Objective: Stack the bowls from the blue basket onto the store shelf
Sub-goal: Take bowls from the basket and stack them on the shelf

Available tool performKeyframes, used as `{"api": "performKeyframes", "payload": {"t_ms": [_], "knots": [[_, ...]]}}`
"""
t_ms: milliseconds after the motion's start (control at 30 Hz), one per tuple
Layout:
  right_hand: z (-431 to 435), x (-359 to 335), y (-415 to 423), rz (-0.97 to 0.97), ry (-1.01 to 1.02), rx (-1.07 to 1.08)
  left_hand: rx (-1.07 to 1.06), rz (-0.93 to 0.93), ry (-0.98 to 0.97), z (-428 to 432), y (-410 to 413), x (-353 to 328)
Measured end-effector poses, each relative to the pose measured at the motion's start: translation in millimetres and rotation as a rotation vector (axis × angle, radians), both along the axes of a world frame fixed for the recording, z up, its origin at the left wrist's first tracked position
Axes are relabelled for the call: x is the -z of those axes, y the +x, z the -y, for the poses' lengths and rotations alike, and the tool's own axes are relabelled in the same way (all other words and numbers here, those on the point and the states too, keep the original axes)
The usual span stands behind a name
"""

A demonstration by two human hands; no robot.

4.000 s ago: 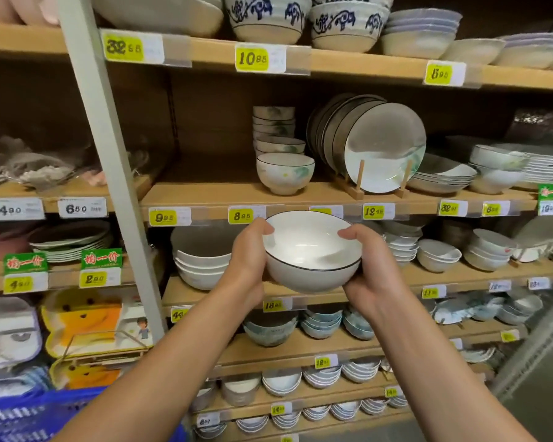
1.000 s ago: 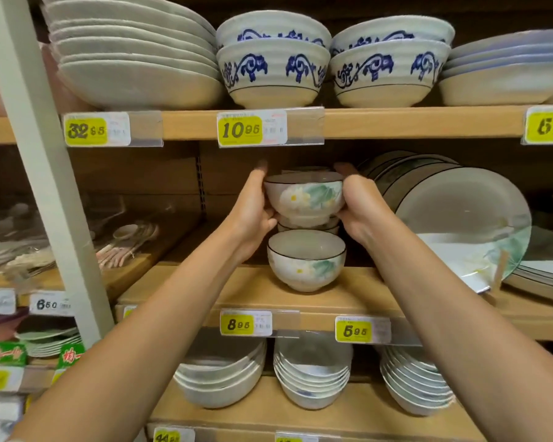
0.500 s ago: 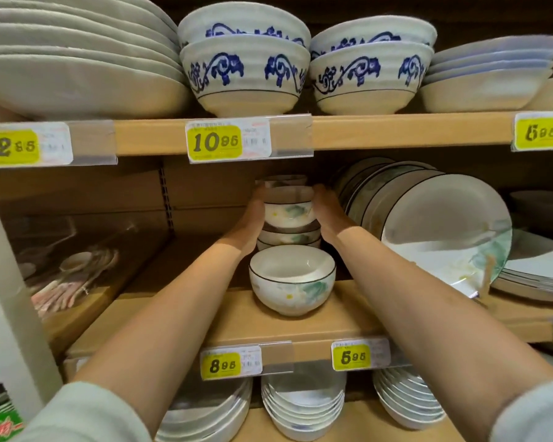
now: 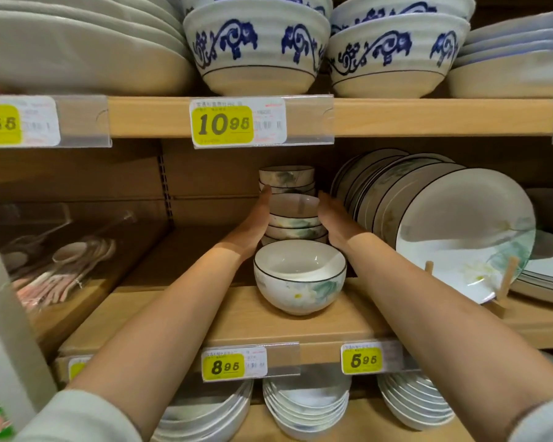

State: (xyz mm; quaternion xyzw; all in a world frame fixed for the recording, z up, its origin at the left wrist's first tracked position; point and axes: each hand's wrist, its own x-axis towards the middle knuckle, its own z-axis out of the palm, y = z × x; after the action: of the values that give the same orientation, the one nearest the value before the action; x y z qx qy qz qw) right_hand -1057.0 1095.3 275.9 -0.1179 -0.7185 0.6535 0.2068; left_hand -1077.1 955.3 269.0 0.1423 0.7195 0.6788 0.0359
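Wood shelving is recorded across the whole view; the middle shelf board [image 4: 237, 317] carries the task's items. On the upper shelf board [image 4: 428, 118], a stack of broad pale dishes [image 4: 77, 49] is noted at left, blue-scrolled bowls [image 4: 256, 49] in two stacks at centre, and shallower pale bowls [image 4: 508, 59] at right. On the middle board, right side, dark-rimmed plates [image 4: 460, 231] are stood on edge in a row against a wooden plate stand [image 4: 508, 279]; the front one is painted with a green leaf and a pale flower. At far left, spoons [image 4: 67, 253] are seen under clear wrapping, blurred. Stacked white bowls [image 4: 307, 406] are glimpsed on the shelf below.

Both forearms are extended over the middle board. The left hand [image 4: 256, 218] and right hand [image 4: 336, 218] are placed either side of a stack of floral rice bowls [image 4: 296, 229], palms turned inward, fingers held straight and uncurled; nothing is gripped. The top bowl [image 4: 294, 205] is seated upright on that stack, between the two hands; whether skin meets ceramic cannot be settled. A second stack [image 4: 286, 180] is set behind, toward the back wall. A single floral bowl [image 4: 299, 282] is stood in front, between the forearms, near the board's edge.

Yellow price tags are read: 10.95 tag [image 4: 224, 126] on the upper board, 8.95 tag [image 4: 225, 366] and 5.95 tag [image 4: 363, 360] on the middle board.
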Motion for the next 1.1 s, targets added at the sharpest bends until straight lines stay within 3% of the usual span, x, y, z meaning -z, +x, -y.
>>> {"api": "performKeyframes", "payload": {"t_ms": [633, 900, 1100], "knots": [[6, -11, 14, 0.09, 0.048, 0.007, -0.019, 0.101, 0.04, 0, 7, -8], [14, -28, 45, -0.044, 0.172, 0.056, -0.022, 0.083, 0.068, 32, 33, -13], [32, -27, 104, -0.051, -0.019, 0.043, -0.106, 0.064, 0.066, 65, 62, -16]]}}
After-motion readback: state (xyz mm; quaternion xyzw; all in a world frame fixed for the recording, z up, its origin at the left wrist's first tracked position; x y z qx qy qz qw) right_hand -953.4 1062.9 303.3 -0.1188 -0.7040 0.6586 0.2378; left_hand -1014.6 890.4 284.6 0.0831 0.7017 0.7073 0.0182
